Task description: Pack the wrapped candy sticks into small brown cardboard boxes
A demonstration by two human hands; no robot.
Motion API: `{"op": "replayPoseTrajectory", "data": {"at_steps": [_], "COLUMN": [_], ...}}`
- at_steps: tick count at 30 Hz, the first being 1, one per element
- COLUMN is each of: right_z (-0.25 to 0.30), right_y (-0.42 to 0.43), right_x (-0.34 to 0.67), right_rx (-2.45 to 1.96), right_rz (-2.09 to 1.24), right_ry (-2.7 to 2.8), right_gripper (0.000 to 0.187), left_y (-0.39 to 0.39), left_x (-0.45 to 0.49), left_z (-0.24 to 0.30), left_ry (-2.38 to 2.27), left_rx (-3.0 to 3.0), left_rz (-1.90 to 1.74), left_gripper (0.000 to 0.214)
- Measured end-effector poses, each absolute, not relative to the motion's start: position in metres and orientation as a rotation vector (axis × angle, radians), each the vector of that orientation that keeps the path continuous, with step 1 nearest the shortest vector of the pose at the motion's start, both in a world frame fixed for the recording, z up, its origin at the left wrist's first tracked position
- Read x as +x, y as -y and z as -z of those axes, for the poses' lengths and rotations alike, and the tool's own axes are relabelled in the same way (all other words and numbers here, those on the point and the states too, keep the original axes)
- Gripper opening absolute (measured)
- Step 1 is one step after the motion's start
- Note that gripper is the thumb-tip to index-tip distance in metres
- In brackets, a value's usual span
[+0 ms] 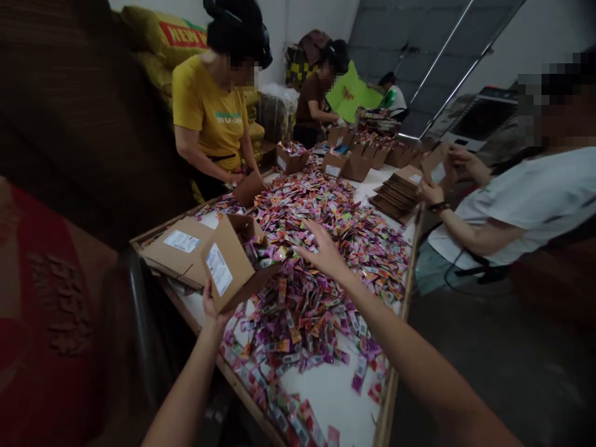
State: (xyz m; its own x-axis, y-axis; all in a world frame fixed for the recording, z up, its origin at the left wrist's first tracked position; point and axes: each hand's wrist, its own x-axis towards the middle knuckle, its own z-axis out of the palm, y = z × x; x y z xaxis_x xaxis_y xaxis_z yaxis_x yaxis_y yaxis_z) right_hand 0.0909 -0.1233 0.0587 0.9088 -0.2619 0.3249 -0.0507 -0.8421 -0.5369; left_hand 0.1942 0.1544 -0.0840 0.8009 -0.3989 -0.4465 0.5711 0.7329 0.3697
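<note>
My left hand (213,308) grips the lower end of a small brown cardboard box (233,261) with a white label, tilted over the table edge with its open top toward the sachets. Some sachets show inside its mouth. My right hand (325,251) is stretched out with fingers spread, palm down, over a big heap of colourful sachets (326,248) that covers the white table (330,391).
Flat labelled boxes (179,248) lie beside my box. A person in a yellow shirt (212,115) works at the left side, another in white (526,205) at the right by a stack of flat cartons (395,195). More open boxes (347,164) and people stand at the far end.
</note>
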Motion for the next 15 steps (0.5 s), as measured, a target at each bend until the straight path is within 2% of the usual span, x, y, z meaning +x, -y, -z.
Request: {"op": "replayPoseTrajectory", "data": {"at_steps": [2, 4, 5, 7, 10, 13, 15], "right_z": [0.015, 0.105, 0.146, 0.208, 0.241, 0.235, 0.228], "right_y": [0.099, 0.066, 0.051, 0.031, 0.032, 0.047, 0.050], "right_x": [0.061, 0.035, 0.027, 0.030, 0.080, 0.151, 0.190], "right_rx": [-2.808, -2.963, -2.968, -2.941, -2.946, -2.993, -3.027], "right_rz": [0.435, 0.089, -0.077, -0.240, -0.192, -0.157, -0.133], "right_ry": [-0.421, -0.221, 0.008, 0.219, 0.203, 0.233, 0.247], "right_gripper": [0.091, 0.109, 0.105, 0.076, 0.069, 0.070, 0.061], "left_y": [-0.167, -0.182, -0.190, -0.205, -0.225, -0.237, -0.239], "left_x": [0.209, 0.217, 0.218, 0.217, 0.210, 0.202, 0.199], "left_z": [0.085, 0.089, 0.092, 0.098, 0.107, 0.117, 0.124], "left_ry": [-0.343, -0.330, -0.340, -0.381, -0.490, -0.528, -0.507], "left_rx": [0.485, 0.440, 0.429, 0.429, 0.468, 0.480, 0.466], "left_rz": [0.454, 0.419, 0.410, 0.402, 0.416, 0.432, 0.446], "left_gripper": [0.039, 0.042, 0.044, 0.045, 0.044, 0.046, 0.045]}}
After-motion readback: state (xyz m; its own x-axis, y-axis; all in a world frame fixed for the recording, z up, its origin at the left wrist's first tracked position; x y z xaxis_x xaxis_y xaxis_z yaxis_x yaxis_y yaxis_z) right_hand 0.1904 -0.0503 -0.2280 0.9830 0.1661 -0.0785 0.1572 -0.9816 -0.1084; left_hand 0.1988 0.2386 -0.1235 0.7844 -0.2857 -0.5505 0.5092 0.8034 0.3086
